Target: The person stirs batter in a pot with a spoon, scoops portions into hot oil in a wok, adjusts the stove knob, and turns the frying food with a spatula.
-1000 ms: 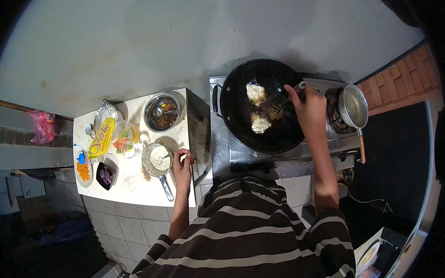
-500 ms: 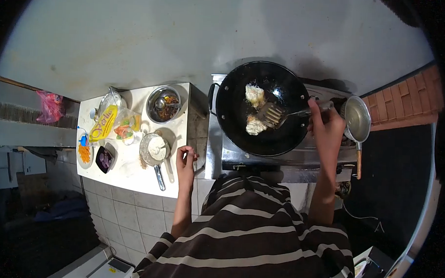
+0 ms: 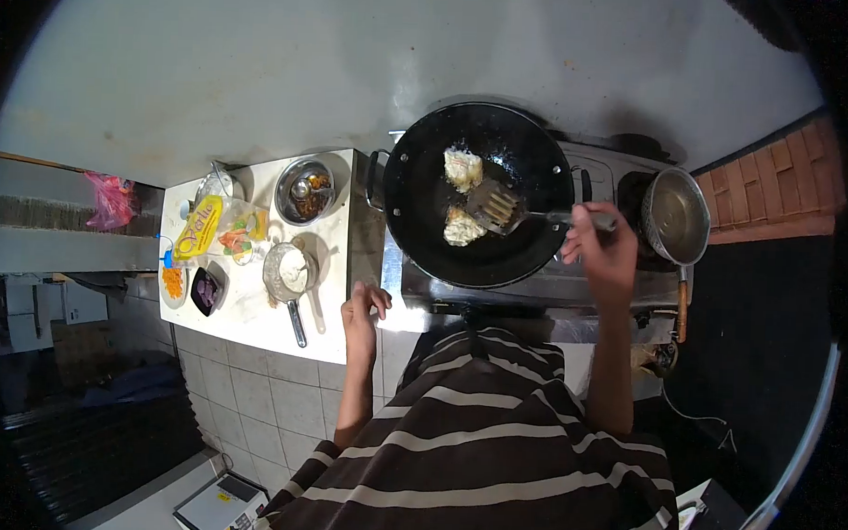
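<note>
My right hand (image 3: pixel 604 254) is closed around the handle of a slotted turner (image 3: pixel 494 208). Its head rests in a black wok (image 3: pixel 527 255), touching or very near two pieces of pale, browned fried food. The upper piece (image 3: pixel 463 169) lies above the turner head; the lower piece (image 3: pixel 464 228) is below and left of it. Held low between the white table and the stove, my left hand (image 3: pixel 365 306) has loosely bent fingers, somewhat apart, with nothing in them.
Right of the wok, a saucepan (image 3: pixel 676 218) sits on the stove (image 3: pixel 534 311). The white table (image 3: pixel 244 332) at left bears a steel bowl (image 3: pixel 301 219), a handled pan of white batter (image 3: pixel 293 268), a yellow-labelled bag (image 3: pixel 201 227) and a dark dish (image 3: pixel 204 293).
The turner has pushed slightly up between the two food pieces, its head flatter. My right hand has shifted down along the handle's side. The view has swung a little; my left hand stays low.
</note>
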`<act>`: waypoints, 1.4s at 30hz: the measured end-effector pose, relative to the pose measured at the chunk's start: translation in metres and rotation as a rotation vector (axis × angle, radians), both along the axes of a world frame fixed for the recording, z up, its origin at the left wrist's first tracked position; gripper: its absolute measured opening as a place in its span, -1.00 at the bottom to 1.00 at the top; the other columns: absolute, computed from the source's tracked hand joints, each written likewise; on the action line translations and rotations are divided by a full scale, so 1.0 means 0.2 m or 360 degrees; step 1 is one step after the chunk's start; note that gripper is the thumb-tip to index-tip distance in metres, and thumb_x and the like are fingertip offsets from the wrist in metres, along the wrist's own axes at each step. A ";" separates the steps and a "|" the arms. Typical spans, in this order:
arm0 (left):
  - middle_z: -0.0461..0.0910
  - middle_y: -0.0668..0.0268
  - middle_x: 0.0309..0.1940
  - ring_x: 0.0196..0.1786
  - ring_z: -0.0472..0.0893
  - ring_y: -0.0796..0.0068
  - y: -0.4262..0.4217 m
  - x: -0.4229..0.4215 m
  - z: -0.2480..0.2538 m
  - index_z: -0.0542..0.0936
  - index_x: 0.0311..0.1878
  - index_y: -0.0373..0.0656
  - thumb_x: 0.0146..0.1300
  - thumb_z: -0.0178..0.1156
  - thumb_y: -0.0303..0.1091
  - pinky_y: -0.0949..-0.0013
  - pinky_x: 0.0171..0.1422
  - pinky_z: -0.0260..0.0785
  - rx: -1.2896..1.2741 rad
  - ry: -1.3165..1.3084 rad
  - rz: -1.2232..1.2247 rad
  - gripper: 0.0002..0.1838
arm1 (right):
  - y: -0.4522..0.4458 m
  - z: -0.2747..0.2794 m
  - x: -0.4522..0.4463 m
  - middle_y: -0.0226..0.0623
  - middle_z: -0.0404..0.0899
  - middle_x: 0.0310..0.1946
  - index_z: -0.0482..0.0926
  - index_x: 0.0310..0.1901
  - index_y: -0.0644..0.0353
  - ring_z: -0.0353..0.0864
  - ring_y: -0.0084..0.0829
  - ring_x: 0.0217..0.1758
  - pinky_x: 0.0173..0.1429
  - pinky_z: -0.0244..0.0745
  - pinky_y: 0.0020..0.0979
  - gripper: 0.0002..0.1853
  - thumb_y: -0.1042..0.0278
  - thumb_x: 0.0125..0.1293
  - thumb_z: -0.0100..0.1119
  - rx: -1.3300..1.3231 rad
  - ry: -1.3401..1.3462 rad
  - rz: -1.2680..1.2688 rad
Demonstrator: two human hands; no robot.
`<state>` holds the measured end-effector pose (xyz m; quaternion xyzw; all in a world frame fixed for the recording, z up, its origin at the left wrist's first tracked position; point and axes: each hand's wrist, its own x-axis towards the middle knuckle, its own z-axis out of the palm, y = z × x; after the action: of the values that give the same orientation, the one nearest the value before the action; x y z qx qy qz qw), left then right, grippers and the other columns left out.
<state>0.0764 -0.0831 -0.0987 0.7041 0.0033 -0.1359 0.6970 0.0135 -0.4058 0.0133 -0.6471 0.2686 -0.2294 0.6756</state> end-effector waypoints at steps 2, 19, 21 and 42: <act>0.41 0.27 -0.62 -0.39 0.41 0.46 -0.04 -0.02 0.01 0.34 -0.69 -0.27 0.58 -0.26 -0.10 0.39 -0.15 0.21 0.0017 -0.0047 0.0027 -0.34 | 0.02 -0.03 -0.01 -0.38 0.54 -0.54 0.54 -0.22 0.31 0.55 -0.66 -0.55 -0.49 0.42 -0.59 -0.83 0.36 0.38 0.22 -0.0088 0.0097 0.0073; 0.47 0.42 -0.38 -0.34 0.40 0.65 -0.13 -0.39 0.02 0.51 -0.20 -0.21 0.45 0.14 -0.29 0.52 -0.19 0.26 0.0100 -0.0038 0.0393 -0.82 | 0.02 -0.14 -0.11 -0.38 0.53 -0.60 0.51 -0.29 0.29 0.55 -0.65 -0.61 -0.57 0.38 -0.60 -0.78 0.31 0.41 0.20 0.0111 0.0017 0.0343; 0.46 0.42 -0.39 -0.35 0.40 0.65 -0.13 -0.43 0.00 0.51 -0.20 -0.21 0.44 0.15 -0.30 0.53 -0.20 0.26 0.0113 -0.0014 0.0367 -0.83 | 0.00 -0.12 -0.09 -0.40 0.52 -0.60 0.50 -0.30 0.29 0.56 -0.65 -0.60 -0.57 0.39 -0.60 -0.75 0.26 0.43 0.17 0.0000 -0.0045 0.0298; 0.48 0.12 -0.12 -0.22 0.60 0.24 0.01 -0.20 -0.39 0.50 -0.01 -0.28 0.22 0.32 -0.39 0.23 -0.14 0.44 0.1090 -0.0665 -0.0170 -0.67 | -0.04 0.26 0.33 0.09 0.63 -0.39 0.53 -0.09 0.28 0.63 0.14 -0.22 -0.15 0.53 0.01 -0.66 0.12 0.40 0.10 -0.2020 0.0531 0.0581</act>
<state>0.0363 -0.0821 -0.1765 0.9072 -0.1299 -0.0169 0.3997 0.0802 -0.4134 0.0660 -0.9798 0.0690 -0.1220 0.1426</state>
